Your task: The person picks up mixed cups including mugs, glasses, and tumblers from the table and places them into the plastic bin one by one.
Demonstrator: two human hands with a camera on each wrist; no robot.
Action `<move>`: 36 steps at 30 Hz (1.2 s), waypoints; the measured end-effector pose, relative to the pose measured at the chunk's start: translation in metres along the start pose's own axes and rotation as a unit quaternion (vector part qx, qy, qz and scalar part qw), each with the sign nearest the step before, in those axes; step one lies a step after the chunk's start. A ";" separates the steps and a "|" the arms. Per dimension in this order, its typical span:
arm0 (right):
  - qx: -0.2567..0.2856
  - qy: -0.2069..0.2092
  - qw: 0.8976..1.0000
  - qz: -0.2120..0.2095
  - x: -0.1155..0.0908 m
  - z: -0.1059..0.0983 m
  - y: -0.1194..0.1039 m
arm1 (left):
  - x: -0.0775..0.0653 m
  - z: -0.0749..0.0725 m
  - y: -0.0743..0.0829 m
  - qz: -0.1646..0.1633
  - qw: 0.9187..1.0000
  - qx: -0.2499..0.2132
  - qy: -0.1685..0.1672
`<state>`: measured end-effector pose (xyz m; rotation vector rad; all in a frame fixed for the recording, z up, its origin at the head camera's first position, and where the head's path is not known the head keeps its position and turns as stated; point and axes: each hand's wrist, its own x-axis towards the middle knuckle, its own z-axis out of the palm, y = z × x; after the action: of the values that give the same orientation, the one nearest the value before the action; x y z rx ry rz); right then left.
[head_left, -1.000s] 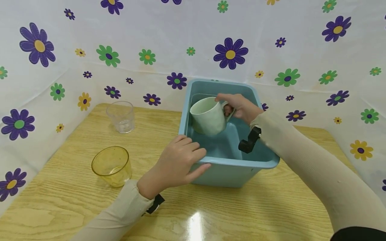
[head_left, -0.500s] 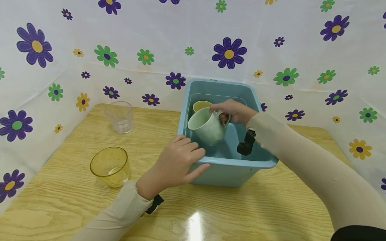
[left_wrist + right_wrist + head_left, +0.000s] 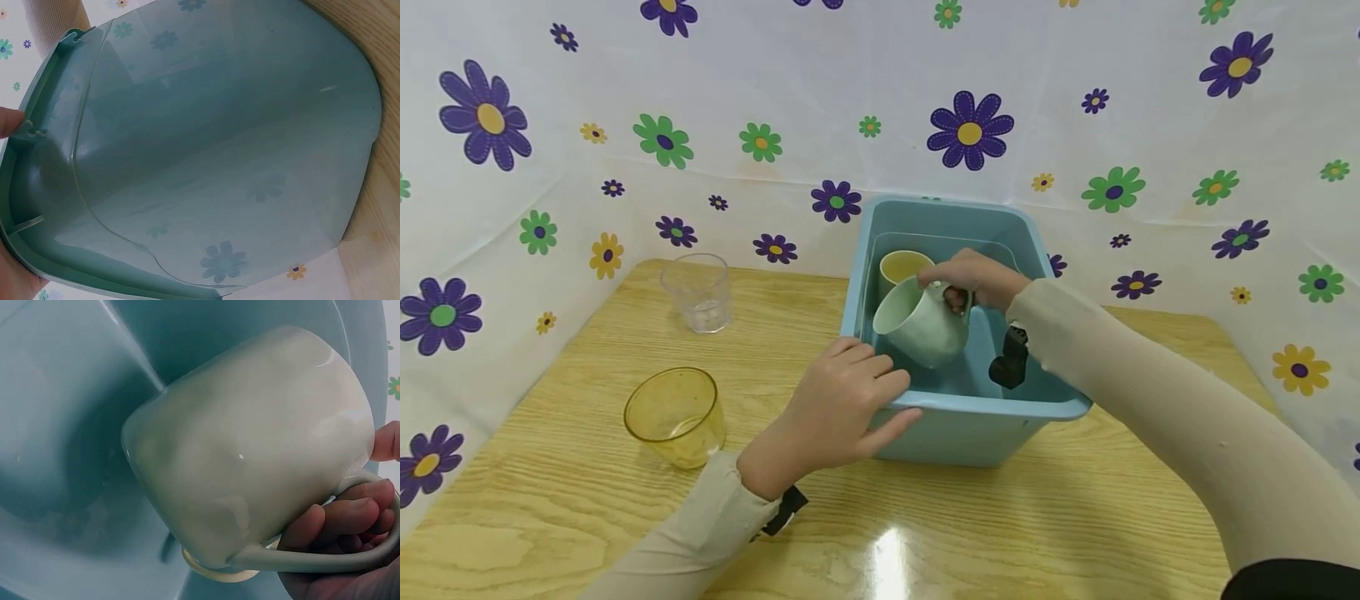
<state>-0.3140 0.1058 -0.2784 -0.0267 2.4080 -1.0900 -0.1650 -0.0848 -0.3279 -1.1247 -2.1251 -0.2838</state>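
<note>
A pale green ceramic mug (image 3: 927,327) hangs tilted inside the blue plastic tub (image 3: 940,406), its mouth facing up and left. My right hand (image 3: 977,282) grips it by the handle, fingers hooked through the loop, as the right wrist view shows of the mug (image 3: 250,450) close up. Across the tub's near left corner, my left hand (image 3: 831,408) holds the rim, with its fingers over the edge and the thumb outside. The left wrist view faces the tub's outer wall (image 3: 206,144). A yellow cup (image 3: 904,265) stands in the tub behind the mug, partly hidden by it.
On the wooden table (image 3: 820,542), left of the tub, stand an amber glass (image 3: 677,417) and, farther back, a clear glass (image 3: 700,293). A white flowered cloth (image 3: 820,100) hangs behind the table and along its sides.
My right hand has lowered the mug deeper into the tub and tipped it further, bringing the yellow cup behind it into sight. The left hand stays on the rim.
</note>
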 end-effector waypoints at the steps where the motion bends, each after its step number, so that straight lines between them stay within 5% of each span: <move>1: -0.007 0.000 1.000 -0.002 0.000 0.000 0.000 | 0.000 0.000 0.000 0.000 1.000 0.000 0.001; 9: -0.084 0.004 0.996 -0.020 0.002 0.003 -0.001 | -0.001 0.001 0.000 0.001 1.000 -0.004 0.009; 16: -0.181 -0.009 0.983 -0.035 0.002 0.007 0.002 | -0.001 0.002 0.000 0.001 1.000 -0.004 0.014; 36: -0.135 -0.083 0.987 -0.001 0.004 0.006 0.003 | 0.000 -0.001 0.001 0.001 1.000 -0.001 0.005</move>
<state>-0.3138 0.1025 -0.2857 -0.2032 2.3854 -0.7239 -0.1641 -0.0850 -0.3276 -1.1241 -2.1154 -0.2908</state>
